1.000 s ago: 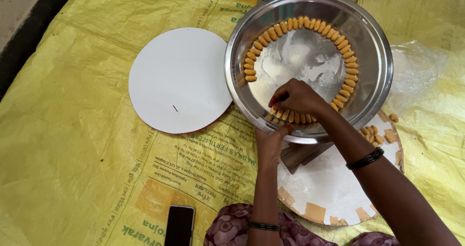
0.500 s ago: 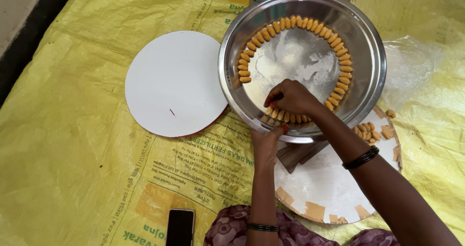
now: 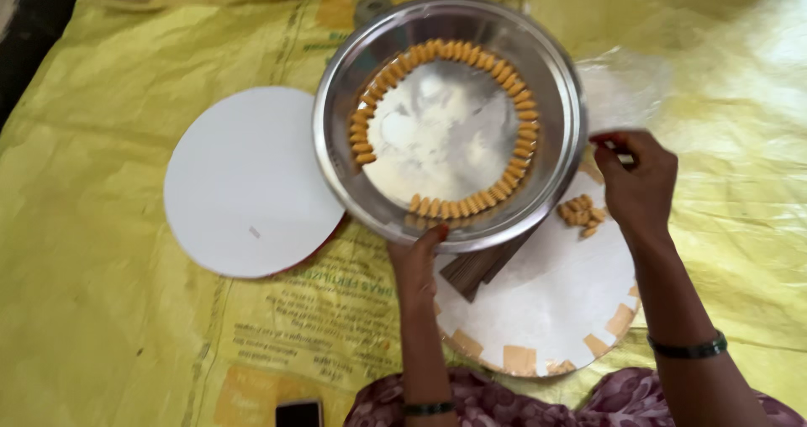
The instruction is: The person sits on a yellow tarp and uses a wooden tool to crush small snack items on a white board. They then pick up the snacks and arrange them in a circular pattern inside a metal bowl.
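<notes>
Steel bowl [image 3: 555, 82] sits on a yellow printed sheet [image 3: 109, 326], toward its far edge, and both hands are working around it. Left hand [image 3: 418, 259] is up against the bowl's near rim, fingers spread and pressing the outside wall, so it's steadying the thing rather than gripping anything. Right hand [image 3: 637, 179] is off the bowl's right side, fingers curled in narrow, thumb and forefinger pinched together on something small. I honestly can't tell what, it's blurred. There's a dark bangle [image 3: 689, 347] on that wrist.

Inside the bowl, small orange-tan pieces [image 3: 504, 74] are lined up side by side in a ring around the floor, with a gap on the near-left. Middle of the bowl is bare with a dusty white smear.

Just under the right hand, a little loose heap of the same pieces [image 3: 580, 213] lies on a white round board [image 3: 546, 301] with tan tape patches on its edge. The bowl overlaps that board. A second plain white round board [image 3: 248, 179] lies left of the bowl. Phone [image 3: 298, 413] pokes in at the sheet's near edge.
</notes>
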